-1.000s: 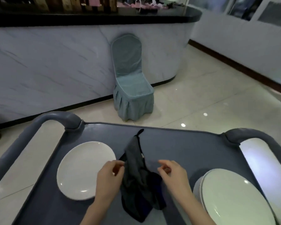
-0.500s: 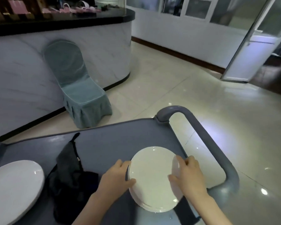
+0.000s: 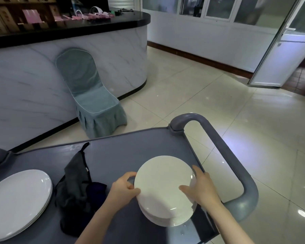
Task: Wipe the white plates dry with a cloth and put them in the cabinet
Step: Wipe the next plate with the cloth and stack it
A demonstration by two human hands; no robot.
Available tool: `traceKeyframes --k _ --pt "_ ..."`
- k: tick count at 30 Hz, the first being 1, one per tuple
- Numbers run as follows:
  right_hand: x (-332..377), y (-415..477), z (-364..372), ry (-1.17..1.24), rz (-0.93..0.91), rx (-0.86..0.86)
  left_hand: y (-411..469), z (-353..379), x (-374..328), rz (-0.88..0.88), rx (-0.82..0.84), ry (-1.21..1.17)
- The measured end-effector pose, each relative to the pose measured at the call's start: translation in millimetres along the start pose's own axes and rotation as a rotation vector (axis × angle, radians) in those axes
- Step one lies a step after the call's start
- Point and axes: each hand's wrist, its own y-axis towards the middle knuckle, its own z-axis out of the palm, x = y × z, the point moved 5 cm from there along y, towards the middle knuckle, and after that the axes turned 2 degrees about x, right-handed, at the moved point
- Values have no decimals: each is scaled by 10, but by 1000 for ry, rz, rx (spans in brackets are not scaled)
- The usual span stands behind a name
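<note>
Cart [image 3: 123, 155]: stack [image 3: 167, 222] mostly hidden under top plate [image 3: 163, 184]

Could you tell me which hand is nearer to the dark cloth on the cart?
Left. The left hand grips the stack of white plates at its rim beside the dark cloth; the right hand grips the opposite rim, farther away.

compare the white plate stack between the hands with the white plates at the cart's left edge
The round white plate stack on the right is gripped at its rim by the left hand and right hand; the white plates on the left lie untouched. The right stack shows more layers; the left pile sits lower. Both are glossy white and rest on the grey cart.
</note>
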Motion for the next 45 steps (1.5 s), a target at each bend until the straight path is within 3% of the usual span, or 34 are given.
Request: traceKeyframes --k 3,8,13,17,20,22,28,31,33,36,41,43,45 --pt "59 -10 31 296 -59 -51 -77 -130 48 16 -7 -162" --pt "285 -62 424 783 -60 24 -226 -449 185 62 -79 -316" --pt "500 -41 702 836 25 -125 -279 -743 407 83 -118 -550" --pt "628 -68 769 777 43 -173 -217 -1031 800 34 -526 -8" --pt "674 -90 834 707 69 -175 -124 -956 1057 -25 -396 301" --pt "695 -110 888 701 91 -180 -82 -950 1172 -19 -325 368" --pt "819 -157 1050 693 55 -217 -17 -1396 1284 -33 -410 -142" --pt "970 -178 1211 699 37 -218 -39 -1648 1130 -30 -322 -448" --pt "1084 -195 1354 705 36 -207 -121 -1761 935 56 -269 -493" --pt "1213 -206 1582 714 39 -190 -301 -1734 601 230 -161 -447" --pt "1423 -244 1774 811 37 -188 -486 -1296 486 374 263 -133" --pt "1463 -241 1769 844 52 -187 -459 -1322 592 482 235 125" --pt "1478 -235 1740 871 74 -184 -441 -1418 648 641 87 472"
